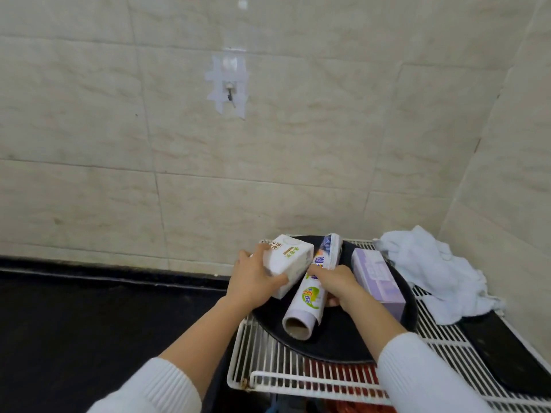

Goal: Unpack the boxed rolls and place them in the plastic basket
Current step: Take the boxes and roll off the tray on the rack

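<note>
Head view, single entry. Left hand (pixel 253 281): fingers wrapped around the near end of a white carton (pixel 287 265), which sits at the 10 o'clock edge of the dark round tray (pixel 337 341). Right hand (pixel 335 283): closed over the middle of an unboxed roll (pixel 310 296), thumb underneath, fingertips on top. Roll's long axis runs from 7 o'clock (open cardboard core toward the wearer) up to 1 o'clock, where its far end meets a blue-printed packet (pixel 331 251); whether the two are one piece cannot be told. The right hand already has the roll; the left is just beside it. Lavender box (pixel 378 281): unopened by the look of it, at 3 o'clock of the roll, untouched. White cloth (pixel 432 263) further right on the wire rack (pixel 298 371). Plastic basket: not identifiable in view, so the carry direction cannot be judged.
</note>
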